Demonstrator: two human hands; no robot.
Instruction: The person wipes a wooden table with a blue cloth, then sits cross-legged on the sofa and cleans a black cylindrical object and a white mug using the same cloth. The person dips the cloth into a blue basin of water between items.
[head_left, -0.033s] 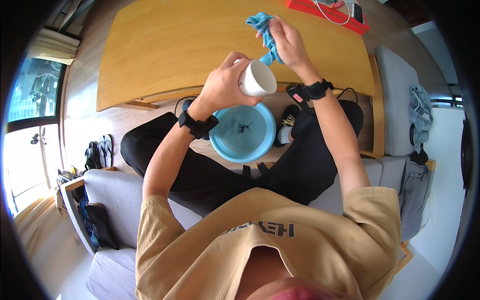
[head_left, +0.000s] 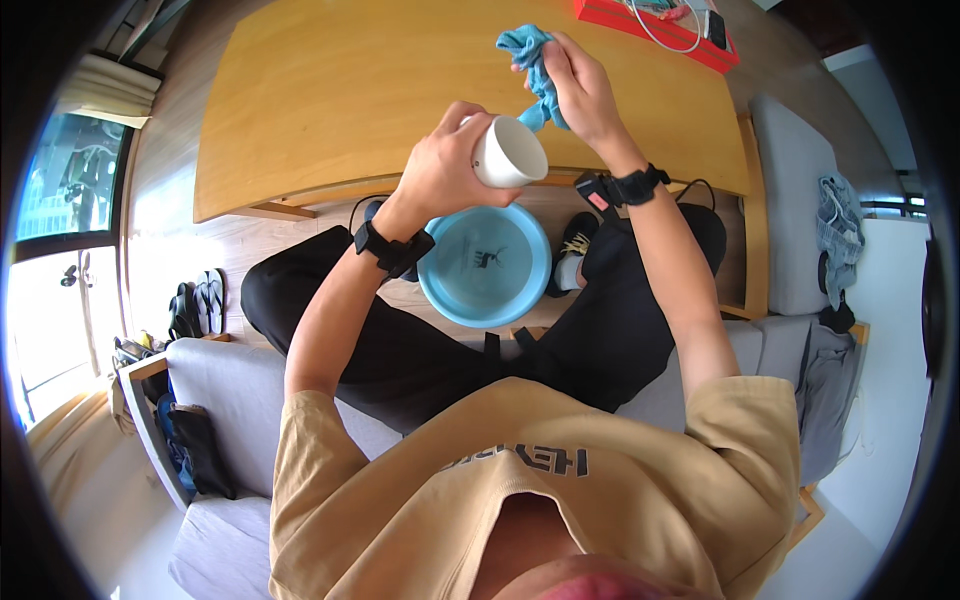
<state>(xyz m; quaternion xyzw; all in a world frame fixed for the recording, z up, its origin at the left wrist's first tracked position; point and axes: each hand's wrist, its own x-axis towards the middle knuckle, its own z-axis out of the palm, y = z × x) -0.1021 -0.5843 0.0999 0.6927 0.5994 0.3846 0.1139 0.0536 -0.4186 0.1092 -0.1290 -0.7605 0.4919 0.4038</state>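
Observation:
My left hand is wrapped round a white cup, tilted with its mouth turned to the right. Bunched up in the fingers of my right hand is a blue cloth, one end hanging down toward the cup. Cloth and cup are close together; whether they touch I cannot tell. Below the cup, on the floor between my feet, stands a light blue basin with a dark deer-like figure on its bottom. Whether it holds water is hard to make out.
A wooden table lies ahead, its near edge under my hands. A red tray with a white cable and small items sits at its far right. Grey sofa seats surround me. Slippers lie at left.
The cup and my left hand have shifted very slightly to the left. My right hand with the cloth has moved a touch to the right.

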